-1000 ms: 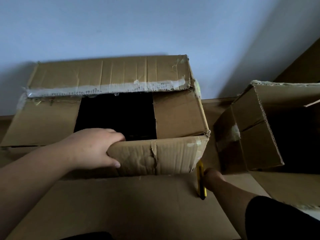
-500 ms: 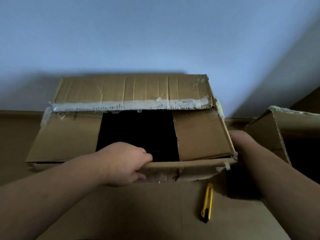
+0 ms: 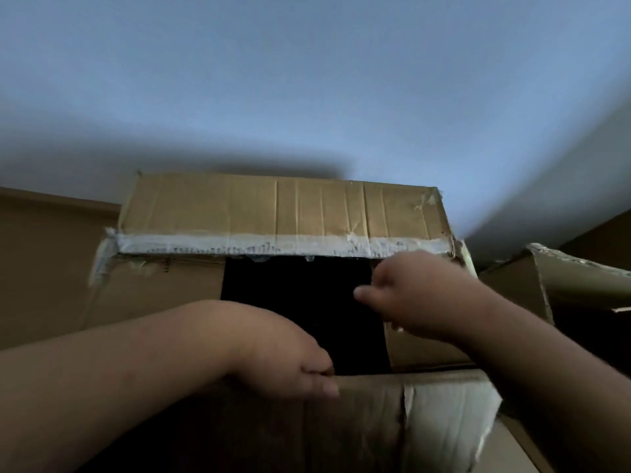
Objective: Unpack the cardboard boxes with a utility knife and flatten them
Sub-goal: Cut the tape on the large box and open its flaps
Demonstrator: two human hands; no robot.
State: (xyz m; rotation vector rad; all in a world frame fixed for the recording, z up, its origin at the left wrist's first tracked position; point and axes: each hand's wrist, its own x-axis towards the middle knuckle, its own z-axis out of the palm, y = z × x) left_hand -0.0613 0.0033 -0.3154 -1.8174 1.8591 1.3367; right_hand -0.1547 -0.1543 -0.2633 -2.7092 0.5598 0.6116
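Left hand (image 3: 283,363) grips cardboard box (image 3: 283,213); right hand (image 3: 420,295) reaches in.

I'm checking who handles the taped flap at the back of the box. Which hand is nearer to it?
The right hand: it reaches over the dark opening, just below the taped flap. The left hand grips the near flap, across the opening.

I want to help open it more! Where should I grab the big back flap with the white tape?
Take the back flap by its taped lower edge, reaching from the front over the dark opening. That edge hangs free; the far edge is hinged to the box.
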